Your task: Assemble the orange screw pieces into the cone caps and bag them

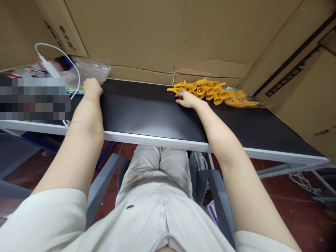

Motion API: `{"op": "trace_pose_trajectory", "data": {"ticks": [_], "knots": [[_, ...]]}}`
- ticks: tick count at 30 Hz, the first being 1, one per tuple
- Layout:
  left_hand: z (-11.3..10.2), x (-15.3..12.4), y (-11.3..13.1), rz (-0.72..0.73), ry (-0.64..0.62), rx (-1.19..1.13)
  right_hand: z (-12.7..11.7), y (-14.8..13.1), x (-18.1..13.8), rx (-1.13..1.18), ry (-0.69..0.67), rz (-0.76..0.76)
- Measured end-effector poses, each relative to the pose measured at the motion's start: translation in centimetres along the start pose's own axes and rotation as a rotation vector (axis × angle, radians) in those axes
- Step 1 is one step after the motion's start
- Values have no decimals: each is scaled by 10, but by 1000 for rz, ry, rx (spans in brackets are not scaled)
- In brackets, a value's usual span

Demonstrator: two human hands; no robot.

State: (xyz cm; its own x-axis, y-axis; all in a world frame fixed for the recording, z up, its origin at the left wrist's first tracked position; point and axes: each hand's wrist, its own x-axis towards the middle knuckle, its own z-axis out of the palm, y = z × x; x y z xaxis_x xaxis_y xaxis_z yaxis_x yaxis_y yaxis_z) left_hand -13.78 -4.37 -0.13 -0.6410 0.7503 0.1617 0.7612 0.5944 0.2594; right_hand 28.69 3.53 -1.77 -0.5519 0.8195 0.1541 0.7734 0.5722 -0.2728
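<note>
My left hand (91, 88) reaches to the far left of the black tabletop (141, 112), fingers curled on the edge of a clear plastic bag (91, 70). My right hand (187, 99) lies at the back centre of the table, fingers resting on the near edge of a pile of orange plastic pieces (207, 89). Some of these orange pieces spill out of a clear bag (240, 98) at the right. Whether the right fingers grip a piece is not visible.
Brown cardboard boxes (157, 35) wall in the table at the back and right. A white cable (65, 59) with a plug and printed packets lie at the far left. Grey table legs and a red floor show below the table's white front edge (157, 140).
</note>
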Motion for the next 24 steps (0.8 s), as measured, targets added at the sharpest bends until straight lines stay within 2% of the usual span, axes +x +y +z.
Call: {"op": "trace_pose_trajectory", "data": {"ticks": [4,8,14,17,20,22,24], "knots": [[-3,-3,9,21,45,-86,1,2,1,1,4,-12],[-15,-5,31,80,90,-124,0,0,0,7,6,-5],[-29,-34,87,344,103,-75,-1,-4,-3,-9,4,10],[-22,-51,113,568,65,-66,-1,-4,-3,-6,4,-1],[-11,-61,133,808,-31,-39,-1,-2,-2,-5,11,-16],[-3,-65,144,886,-97,-36,0,-1,-2,-3,12,-22],[3,-69,150,905,-123,-51,0,-1,-1,-2,11,-17]]}}
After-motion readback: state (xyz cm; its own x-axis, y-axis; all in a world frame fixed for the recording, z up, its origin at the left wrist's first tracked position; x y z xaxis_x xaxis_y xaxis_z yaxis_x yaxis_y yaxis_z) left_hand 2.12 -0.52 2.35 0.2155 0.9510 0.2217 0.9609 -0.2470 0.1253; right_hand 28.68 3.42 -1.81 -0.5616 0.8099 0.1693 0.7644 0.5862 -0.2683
